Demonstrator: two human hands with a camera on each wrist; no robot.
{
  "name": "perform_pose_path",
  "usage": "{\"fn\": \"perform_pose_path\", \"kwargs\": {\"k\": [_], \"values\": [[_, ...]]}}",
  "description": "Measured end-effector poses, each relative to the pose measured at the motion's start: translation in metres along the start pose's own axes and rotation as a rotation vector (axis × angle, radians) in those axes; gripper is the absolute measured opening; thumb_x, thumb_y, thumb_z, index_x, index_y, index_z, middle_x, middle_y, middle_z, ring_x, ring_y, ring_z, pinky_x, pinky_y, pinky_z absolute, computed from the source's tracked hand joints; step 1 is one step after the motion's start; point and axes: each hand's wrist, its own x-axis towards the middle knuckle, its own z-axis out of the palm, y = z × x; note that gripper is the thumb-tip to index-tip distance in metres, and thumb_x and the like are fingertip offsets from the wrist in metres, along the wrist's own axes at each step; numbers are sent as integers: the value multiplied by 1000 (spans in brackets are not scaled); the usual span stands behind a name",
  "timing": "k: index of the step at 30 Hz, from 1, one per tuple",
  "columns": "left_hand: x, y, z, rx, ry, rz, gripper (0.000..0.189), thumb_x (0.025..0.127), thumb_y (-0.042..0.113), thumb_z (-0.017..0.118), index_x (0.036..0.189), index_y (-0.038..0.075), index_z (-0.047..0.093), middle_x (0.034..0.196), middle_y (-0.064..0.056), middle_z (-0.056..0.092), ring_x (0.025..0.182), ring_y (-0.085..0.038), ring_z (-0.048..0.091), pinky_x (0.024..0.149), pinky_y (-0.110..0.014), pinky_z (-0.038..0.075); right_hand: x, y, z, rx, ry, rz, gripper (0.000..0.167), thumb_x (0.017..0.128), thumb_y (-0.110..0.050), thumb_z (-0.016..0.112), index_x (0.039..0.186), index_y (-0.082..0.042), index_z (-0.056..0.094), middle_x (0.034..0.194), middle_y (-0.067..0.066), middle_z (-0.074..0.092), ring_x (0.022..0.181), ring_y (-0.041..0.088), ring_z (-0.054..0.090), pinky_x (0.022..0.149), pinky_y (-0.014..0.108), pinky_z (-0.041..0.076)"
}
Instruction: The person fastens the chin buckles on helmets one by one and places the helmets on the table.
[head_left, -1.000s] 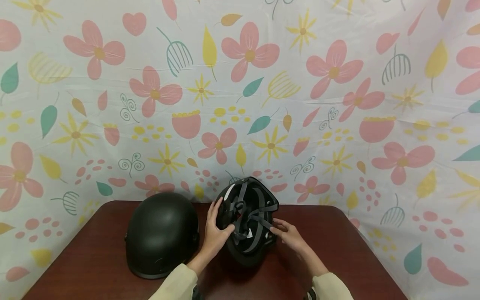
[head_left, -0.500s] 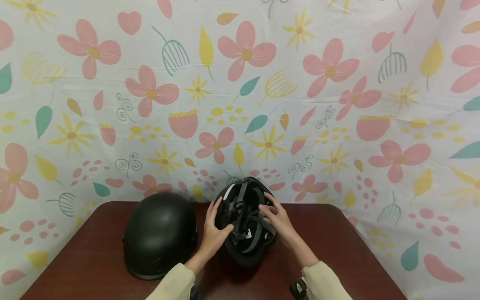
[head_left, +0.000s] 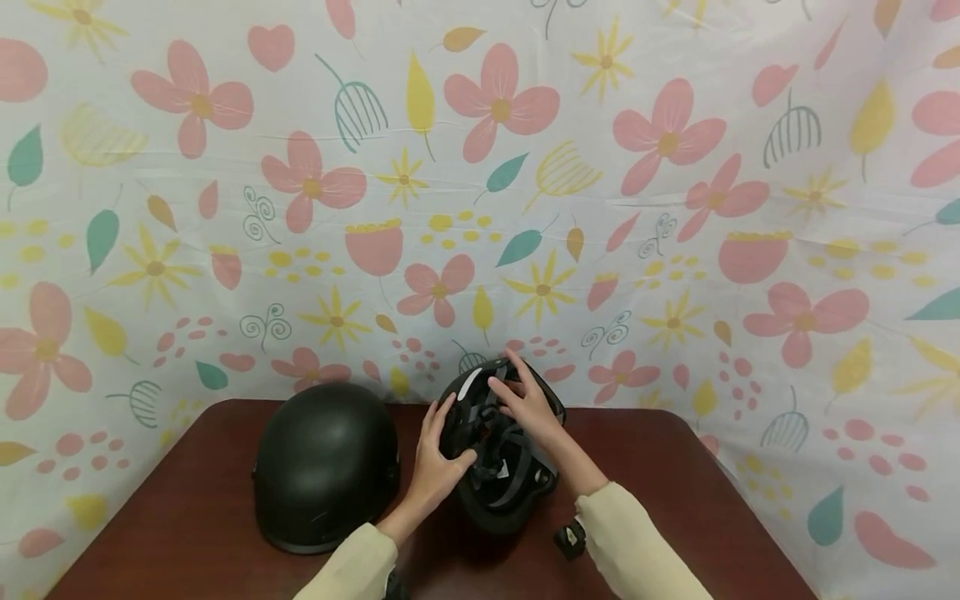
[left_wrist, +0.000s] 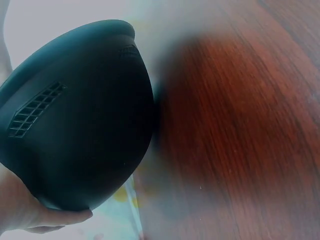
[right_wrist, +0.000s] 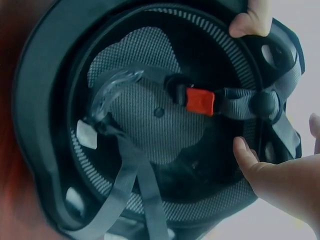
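A black helmet (head_left: 487, 512) stands on its crown, opening toward me. Inside it, grey straps (right_wrist: 132, 170) and a red buckle (right_wrist: 200, 101) show in the right wrist view. My left hand (head_left: 442, 462) grips its left rim, thumb on the inner side and fingers along the outer shell. Across the right part of the opening reaches my right hand (head_left: 534, 412), its fingers extended near the upper rim. One fingertip (right_wrist: 242, 147) lies over the lining in the right wrist view; whether it presses there I cannot tell. The vented outer shell (left_wrist: 100, 125) fills much of the left wrist view.
A second black helmet (head_left: 326, 467), dome up, sits on the dark red wooden table (head_left: 660, 492) to the left of the held one. Behind the table's far edge hangs a flower-patterned cloth (head_left: 480, 200).
From the helmet's right edge my right hand has moved up and left over the opening, its fingers now near the upper rim. The left hand keeps its grip, and the helmet has barely shifted.
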Motion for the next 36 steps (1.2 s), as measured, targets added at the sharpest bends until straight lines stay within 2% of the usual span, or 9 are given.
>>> {"fn": "perform_pose_path", "kwargs": {"k": [7,11,15,19,22,26,29,34,36], "values": [[2,-1,-1,-34,-24,-29,83,77,3,67,151,25,37,161,-19,17,144,-47,26,95,-56,36,10,-4,6,80,18,66,64,101,-33,54,154,-27,20,153,24,31,137,45,42,108,58,39],[3,-1,-3,-38,-40,-19,83,77,4,67,151,25,37,161,-20,15,144,-48,24,97,-59,35,14,-6,9,115,53,76,60,100,-33,56,151,-24,25,150,24,36,131,45,48,107,57,41],[1,1,-3,-45,-49,-21,83,78,3,67,152,26,36,162,-18,14,145,-47,23,98,-60,34,15,-8,12,100,103,81,57,99,-33,58,146,-20,28,144,22,42,119,40,57,102,54,45],[-3,4,-3,-31,-46,1,83,78,4,69,151,26,37,162,-18,14,145,-48,22,98,-62,35,14,-10,14,68,163,76,50,97,-31,60,137,-15,34,129,21,47,96,26,63,87,41,51],[-5,5,-3,-12,-46,25,83,77,6,70,152,26,37,162,-18,14,144,-50,22,98,-64,35,14,-12,14,74,200,73,42,97,-26,61,129,-13,36,111,16,52,78,17,64,74,32,49],[-6,6,-3,20,-55,38,84,77,7,69,152,27,35,163,-17,13,144,-51,21,96,-65,36,14,-11,14,113,219,65,38,98,-22,60,124,-11,35,93,8,53,69,12,66,68,27,47],[-7,7,-3,62,-52,85,82,78,10,70,151,27,37,163,-18,13,143,-51,21,96,-69,35,14,-10,13,164,234,64,34,98,-19,59,118,-11,33,94,8,53,69,12,65,70,28,53],[-10,5,-7,157,-34,232,75,80,28,77,147,23,45,160,-22,21,138,-50,27,95,-76,31,14,-4,8,252,272,84,29,98,-15,55,107,-15,28,104,10,50,68,12,61,76,30,59],[-11,4,-9,169,-40,251,73,81,33,78,146,23,46,159,-22,23,138,-49,28,95,-76,31,13,-2,6,275,280,82,29,97,-14,55,105,-16,27,103,8,50,69,12,61,74,29,59]]}}
